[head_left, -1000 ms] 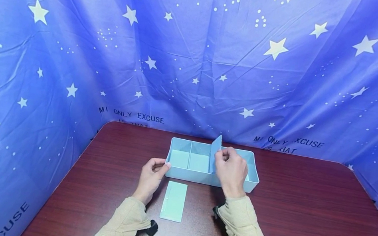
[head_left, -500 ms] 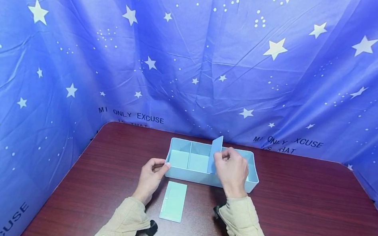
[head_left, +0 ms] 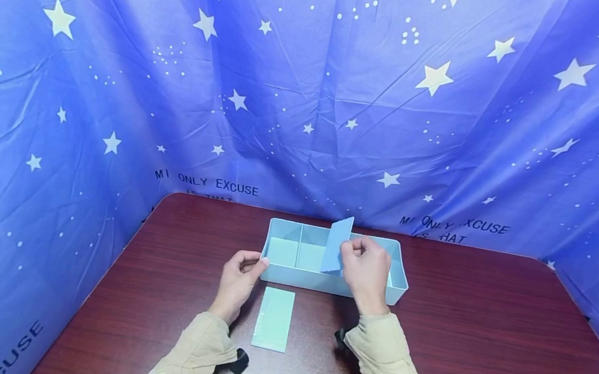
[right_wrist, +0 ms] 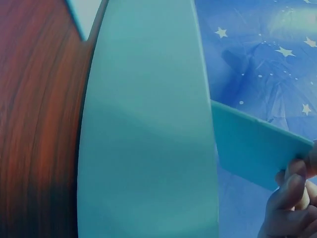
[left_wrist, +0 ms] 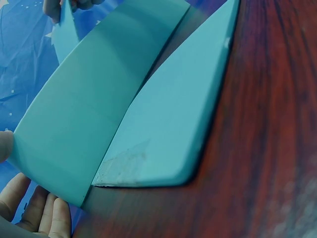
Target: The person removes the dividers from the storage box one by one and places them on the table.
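Observation:
A long light-blue divider box (head_left: 315, 280) stands near the back of the table, with one thin divider (head_left: 299, 246) upright in its left part. My left hand (head_left: 238, 279) holds the box's left front corner; in the left wrist view the thumb (left_wrist: 5, 146) lies at the rim and the fingers curl below the end. My right hand (head_left: 367, 270) pinches a loose blue divider panel (head_left: 335, 246) by its right side. The panel stands slanted over the middle of the box, its top above the back rim. In the right wrist view the panel's (right_wrist: 255, 144) lower end is hidden behind the box wall.
A pale green flat rectangular panel (head_left: 274, 319) lies on the dark red wooden table (head_left: 175, 297) in front of the box, between the forearms. A blue star-printed curtain (head_left: 313, 87) hangs round the table's back and sides.
The panel in my right hand has turned and swung left at its lower end, so more of its face shows. My left hand keeps its hold on the box corner.

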Tool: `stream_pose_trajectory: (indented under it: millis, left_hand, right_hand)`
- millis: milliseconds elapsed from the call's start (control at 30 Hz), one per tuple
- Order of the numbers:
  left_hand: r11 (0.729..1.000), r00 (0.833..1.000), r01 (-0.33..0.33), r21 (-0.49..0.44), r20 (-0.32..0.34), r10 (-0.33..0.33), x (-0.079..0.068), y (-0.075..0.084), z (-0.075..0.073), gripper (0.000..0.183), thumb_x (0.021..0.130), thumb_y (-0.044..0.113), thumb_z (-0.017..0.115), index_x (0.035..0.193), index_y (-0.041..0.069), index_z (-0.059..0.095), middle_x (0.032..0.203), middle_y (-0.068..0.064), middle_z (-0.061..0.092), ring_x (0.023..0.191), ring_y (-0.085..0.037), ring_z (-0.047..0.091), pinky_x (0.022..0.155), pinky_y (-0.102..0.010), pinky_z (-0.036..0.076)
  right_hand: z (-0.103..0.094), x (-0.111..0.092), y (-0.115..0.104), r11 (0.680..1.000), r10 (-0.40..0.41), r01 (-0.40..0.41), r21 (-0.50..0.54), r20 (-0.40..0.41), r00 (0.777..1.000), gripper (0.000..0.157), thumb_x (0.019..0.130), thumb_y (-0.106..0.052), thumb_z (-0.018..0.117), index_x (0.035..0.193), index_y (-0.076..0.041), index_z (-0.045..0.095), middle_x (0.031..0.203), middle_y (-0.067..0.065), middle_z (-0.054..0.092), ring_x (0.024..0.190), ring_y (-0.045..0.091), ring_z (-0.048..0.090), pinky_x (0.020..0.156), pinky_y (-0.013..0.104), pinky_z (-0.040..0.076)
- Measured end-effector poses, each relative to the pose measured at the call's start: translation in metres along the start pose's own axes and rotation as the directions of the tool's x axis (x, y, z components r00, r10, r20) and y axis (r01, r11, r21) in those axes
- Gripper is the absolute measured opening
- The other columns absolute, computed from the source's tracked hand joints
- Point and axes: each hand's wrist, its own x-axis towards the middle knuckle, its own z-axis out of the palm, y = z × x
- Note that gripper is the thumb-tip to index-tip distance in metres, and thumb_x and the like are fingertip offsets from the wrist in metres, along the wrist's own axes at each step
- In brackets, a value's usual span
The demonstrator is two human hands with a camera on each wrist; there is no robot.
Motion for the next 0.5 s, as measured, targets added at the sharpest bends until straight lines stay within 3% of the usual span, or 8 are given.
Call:
stream_pose_trajectory:
  millis: [100, 167, 300, 400, 500]
  left_hand:
    - [1.0, 1.0, -0.004, 0.003, 0.0, 0.004, -0.001, 0.0, 0.0, 0.03, 0.087, 0.013, 0.071, 0.109, -0.005, 0.061, 0.102, -0.013, 0.065, 0.085, -0.011, 0.059, 0.073, -0.02, 0.049]
    - [1.0, 1.0, -0.003, 0.005, 0.001, 0.003, -0.001, 0.0, 0.0, 0.03, 0.087, 0.013, 0.071, 0.109, -0.005, 0.061, 0.102, -0.014, 0.064, 0.085, -0.011, 0.059, 0.073, -0.02, 0.049]
    - [1.0, 1.0, -0.005, 0.017, 0.003, 0.005, -0.001, 0.0, 0.0, 0.03, 0.087, 0.015, 0.071, 0.109, -0.004, 0.061, 0.103, -0.014, 0.064, 0.086, -0.011, 0.059, 0.074, -0.021, 0.049]
    - [1.0, 1.0, -0.007, 0.023, 0.002, 0.006, -0.001, 0.0, 0.0, 0.03, 0.087, 0.015, 0.071, 0.109, -0.004, 0.061, 0.103, -0.014, 0.065, 0.086, -0.011, 0.06, 0.074, -0.021, 0.049]
    - [1.0, 1.0, -0.01, 0.026, 0.003, 0.01, -0.001, 0.0, -0.001, 0.031, 0.087, 0.015, 0.071, 0.109, -0.004, 0.061, 0.103, -0.014, 0.065, 0.086, -0.011, 0.06, 0.074, -0.021, 0.049]
  right_hand:
    - [-0.002, -0.001, -0.001, 0.994, 0.088, -0.092, 0.053, 0.067, 0.994, 0.015, 0.081, -0.012, 0.066, 0.067, -0.008, 0.066, 0.052, 0.0, 0.056, 0.049, 0.015, 0.053, 0.051, 0.029, 0.043]
    - [-0.003, -0.002, -0.001, 0.978, 0.152, -0.17, 0.12, 0.141, 0.978, 0.015, 0.083, -0.013, 0.065, 0.071, -0.005, 0.067, 0.052, 0.001, 0.057, 0.046, 0.014, 0.055, 0.047, 0.027, 0.045]
    - [-0.006, -0.005, -0.005, 0.904, 0.253, -0.332, 0.27, 0.289, 0.923, 0.015, 0.085, -0.011, 0.064, 0.076, 0.001, 0.065, 0.051, 0.003, 0.056, 0.04, 0.015, 0.054, 0.041, 0.027, 0.046]
    - [-0.007, -0.009, -0.007, 0.859, 0.285, -0.396, 0.325, 0.34, 0.896, 0.014, 0.085, -0.009, 0.063, 0.078, 0.003, 0.065, 0.051, 0.002, 0.054, 0.038, 0.014, 0.049, 0.041, 0.028, 0.045]
    - [-0.008, -0.013, -0.008, 0.841, 0.3, -0.421, 0.34, 0.355, 0.885, 0.012, 0.083, -0.007, 0.062, 0.078, 0.004, 0.064, 0.053, 0.0, 0.053, 0.039, 0.012, 0.047, 0.04, 0.029, 0.046]
